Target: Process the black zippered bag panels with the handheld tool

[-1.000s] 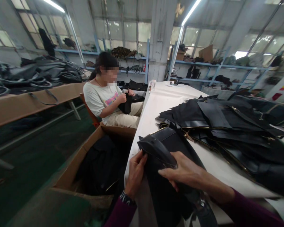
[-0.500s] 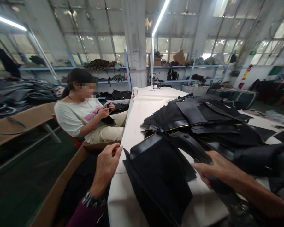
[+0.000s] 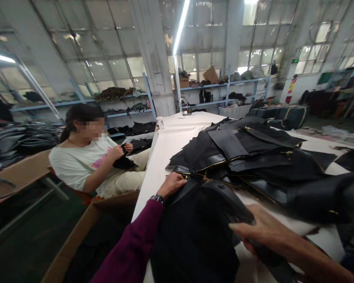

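My left hand [image 3: 173, 184] reaches to the upper edge of a black fabric piece [image 3: 191, 232] with a smooth leather-like band. Its fingers are pressed together at the gold zipper there; what they pinch is too small to make out. My right hand [image 3: 261, 228] is wrapped round a dark, shiny tool [image 3: 228, 198], whose front end lies over the fabric near the zipper. Beyond both hands a pile of black pieces [image 3: 253, 145] with gold zippers spreads over the white table [image 3: 172, 145].
A seated person [image 3: 88, 157] at the left handles black material beside the table. An open cardboard box [image 3: 67, 243] with dark fabric stands at the lower left. Blue shelves [image 3: 206, 86] line the back, and a patterned cup [image 3: 159, 123] is on the table's far left edge.
My left hand has moved right and forward from the table's edge onto the black piece. The view has shifted right. The tool remains in my right hand.
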Action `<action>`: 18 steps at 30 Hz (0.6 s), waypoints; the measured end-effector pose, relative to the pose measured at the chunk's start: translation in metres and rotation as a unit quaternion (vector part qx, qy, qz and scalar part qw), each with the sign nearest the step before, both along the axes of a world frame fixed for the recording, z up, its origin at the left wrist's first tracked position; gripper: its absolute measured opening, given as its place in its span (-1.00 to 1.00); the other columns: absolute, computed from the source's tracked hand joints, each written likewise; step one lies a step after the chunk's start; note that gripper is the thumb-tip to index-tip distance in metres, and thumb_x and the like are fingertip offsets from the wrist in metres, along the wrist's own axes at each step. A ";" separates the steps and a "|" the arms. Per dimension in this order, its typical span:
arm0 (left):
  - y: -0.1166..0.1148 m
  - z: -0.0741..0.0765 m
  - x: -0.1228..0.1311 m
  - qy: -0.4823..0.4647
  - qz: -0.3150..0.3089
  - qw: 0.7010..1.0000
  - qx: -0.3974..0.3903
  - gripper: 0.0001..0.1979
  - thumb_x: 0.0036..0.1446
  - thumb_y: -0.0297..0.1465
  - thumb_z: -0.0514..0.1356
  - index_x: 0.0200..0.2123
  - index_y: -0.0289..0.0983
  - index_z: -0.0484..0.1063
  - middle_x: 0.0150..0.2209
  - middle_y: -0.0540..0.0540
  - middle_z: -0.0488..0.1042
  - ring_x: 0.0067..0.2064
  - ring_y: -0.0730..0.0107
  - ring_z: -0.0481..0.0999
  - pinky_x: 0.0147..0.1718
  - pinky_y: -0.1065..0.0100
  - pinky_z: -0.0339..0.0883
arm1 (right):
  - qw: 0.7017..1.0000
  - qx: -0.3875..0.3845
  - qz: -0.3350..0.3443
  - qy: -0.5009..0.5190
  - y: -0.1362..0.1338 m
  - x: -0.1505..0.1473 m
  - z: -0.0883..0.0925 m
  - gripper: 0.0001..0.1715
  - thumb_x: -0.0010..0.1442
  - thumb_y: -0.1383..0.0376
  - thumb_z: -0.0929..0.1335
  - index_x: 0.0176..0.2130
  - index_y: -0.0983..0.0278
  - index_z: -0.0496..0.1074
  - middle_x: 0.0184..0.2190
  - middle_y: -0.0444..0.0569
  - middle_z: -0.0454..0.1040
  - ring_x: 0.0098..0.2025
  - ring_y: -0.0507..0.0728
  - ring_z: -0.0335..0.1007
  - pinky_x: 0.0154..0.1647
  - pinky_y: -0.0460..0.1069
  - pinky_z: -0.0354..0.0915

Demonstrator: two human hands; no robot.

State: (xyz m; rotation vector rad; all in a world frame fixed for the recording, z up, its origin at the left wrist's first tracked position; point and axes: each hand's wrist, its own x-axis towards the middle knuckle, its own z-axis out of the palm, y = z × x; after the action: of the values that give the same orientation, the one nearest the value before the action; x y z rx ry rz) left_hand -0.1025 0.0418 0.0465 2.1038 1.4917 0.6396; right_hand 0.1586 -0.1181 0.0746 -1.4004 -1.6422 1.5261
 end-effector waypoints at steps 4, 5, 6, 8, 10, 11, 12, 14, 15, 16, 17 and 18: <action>-0.009 0.002 -0.003 -0.041 0.004 0.999 -0.017 -0.77 -0.02 -0.29 0.15 -0.57 -0.31 0.46 -0.54 -0.04 0.41 -0.43 0.35 0.33 -0.45 0.37 0.07 | 0.999 -0.002 0.023 0.042 0.015 -0.009 -0.015 -0.66 0.13 0.12 0.36 -0.49 0.32 0.31 -0.69 -0.18 0.35 -0.68 -0.03 0.26 -0.70 -0.17 0.19; -0.012 0.002 -0.004 -0.055 0.001 0.998 -0.029 -0.76 -0.01 -0.27 0.15 -0.56 -0.31 0.45 -0.53 -0.04 0.40 -0.43 0.35 0.33 -0.46 0.38 0.08 | 0.998 0.003 0.029 0.050 0.020 -0.014 -0.018 -0.67 0.12 0.13 0.37 -0.49 0.32 0.31 -0.69 -0.18 0.35 -0.68 -0.02 0.26 -0.70 -0.17 0.20; -0.014 0.002 -0.004 -0.072 -0.005 0.996 -0.044 -0.74 0.00 -0.24 0.14 -0.55 -0.31 0.43 -0.53 -0.03 0.40 -0.43 0.36 0.32 -0.47 0.38 0.08 | 0.998 0.007 0.031 0.055 0.026 -0.018 -0.020 -0.68 0.12 0.14 0.37 -0.48 0.32 0.31 -0.69 -0.18 0.35 -0.68 -0.02 0.26 -0.71 -0.16 0.21; -0.020 0.001 -0.004 -0.107 -0.021 0.991 -0.079 -0.71 0.02 -0.19 0.12 -0.51 -0.31 0.40 -0.53 0.00 0.37 -0.46 0.40 0.31 -0.49 0.40 0.09 | 0.998 0.013 0.027 0.060 0.038 -0.026 -0.020 -0.69 0.10 0.14 0.37 -0.48 0.32 0.31 -0.69 -0.19 0.34 -0.69 -0.01 0.26 -0.71 -0.15 0.24; -0.026 -0.001 -0.005 -0.138 -0.034 0.984 -0.112 -0.71 0.00 -0.16 0.13 -0.48 -0.29 0.38 -0.54 0.04 0.34 -0.49 0.45 0.28 -0.51 0.42 0.09 | 0.998 0.023 0.016 0.064 0.047 -0.030 -0.014 -0.69 0.09 0.13 0.38 -0.45 0.31 0.30 -0.67 -0.20 0.34 -0.68 -0.01 0.26 -0.70 -0.14 0.25; -0.028 -0.002 -0.007 -0.149 -0.036 0.980 -0.126 -0.71 -0.01 -0.16 0.15 -0.49 -0.29 0.37 -0.55 0.06 0.33 -0.51 0.46 0.26 -0.52 0.43 0.09 | 0.997 0.030 0.009 0.064 0.050 -0.029 -0.009 -0.69 0.09 0.12 0.38 -0.43 0.30 0.29 -0.65 -0.21 0.34 -0.67 -0.01 0.27 -0.69 -0.14 0.25; -0.030 -0.002 -0.010 -0.157 -0.032 0.977 -0.137 -0.72 -0.04 -0.17 0.16 -0.50 -0.29 0.37 -0.57 0.06 0.31 -0.53 0.48 0.24 -0.53 0.43 0.07 | 0.998 0.036 -0.002 0.060 0.052 -0.027 -0.004 -0.68 0.09 0.11 0.38 -0.43 0.30 0.28 -0.65 -0.21 0.34 -0.66 -0.01 0.27 -0.68 -0.14 0.26; -0.033 0.002 -0.018 -0.173 -0.009 0.974 -0.144 -0.73 -0.09 -0.19 0.19 -0.54 -0.30 0.37 -0.61 0.07 0.29 -0.56 0.50 0.21 -0.56 0.43 0.02 | 0.998 0.045 -0.027 0.036 0.051 -0.020 0.006 -0.65 0.08 0.08 0.38 -0.46 0.29 0.27 -0.66 -0.20 0.33 -0.66 -0.01 0.27 -0.66 -0.13 0.25; -0.034 0.006 -0.024 -0.182 0.009 0.973 -0.138 -0.74 -0.12 -0.20 0.21 -0.56 -0.30 0.37 -0.63 0.08 0.27 -0.57 0.50 0.20 -0.56 0.43 0.01 | 0.998 0.051 -0.039 0.017 0.049 -0.015 0.010 -0.62 0.08 0.06 0.38 -0.49 0.29 0.27 -0.67 -0.19 0.33 -0.66 0.00 0.27 -0.65 -0.12 0.24; -0.035 0.013 -0.030 -0.192 0.031 0.973 -0.126 -0.75 -0.16 -0.22 0.22 -0.58 -0.31 0.36 -0.64 0.08 0.27 -0.57 0.51 0.19 -0.57 0.43 0.00 | 0.997 0.059 -0.044 -0.008 0.046 -0.009 0.014 -0.58 0.07 0.03 0.38 -0.53 0.29 0.27 -0.69 -0.17 0.33 -0.67 0.00 0.27 -0.64 -0.10 0.23; -0.035 0.023 -0.037 -0.203 0.053 0.972 -0.108 -0.76 -0.19 -0.24 0.23 -0.60 -0.31 0.36 -0.65 0.08 0.26 -0.58 0.52 0.18 -0.56 0.43 -0.01 | 0.996 0.070 -0.046 -0.031 0.042 -0.004 0.017 -0.55 0.07 0.00 0.37 -0.56 0.29 0.27 -0.71 -0.14 0.34 -0.67 0.02 0.28 -0.62 -0.09 0.23; -0.035 0.035 -0.044 -0.214 0.077 0.970 -0.085 -0.78 -0.21 -0.27 0.23 -0.62 -0.31 0.35 -0.66 0.08 0.26 -0.58 0.52 0.18 -0.56 0.43 -0.02 | 0.995 0.077 -0.045 -0.051 0.038 0.000 0.019 -0.52 0.07 -0.02 0.37 -0.58 0.29 0.28 -0.71 -0.12 0.35 -0.66 0.03 0.29 -0.61 -0.07 0.22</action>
State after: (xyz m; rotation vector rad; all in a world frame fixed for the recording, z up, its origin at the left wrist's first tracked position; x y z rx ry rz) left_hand -0.1468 0.0068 0.0812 1.6055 1.4094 0.9199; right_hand 0.1589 -0.0806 0.0933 -1.4686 -1.6936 1.2677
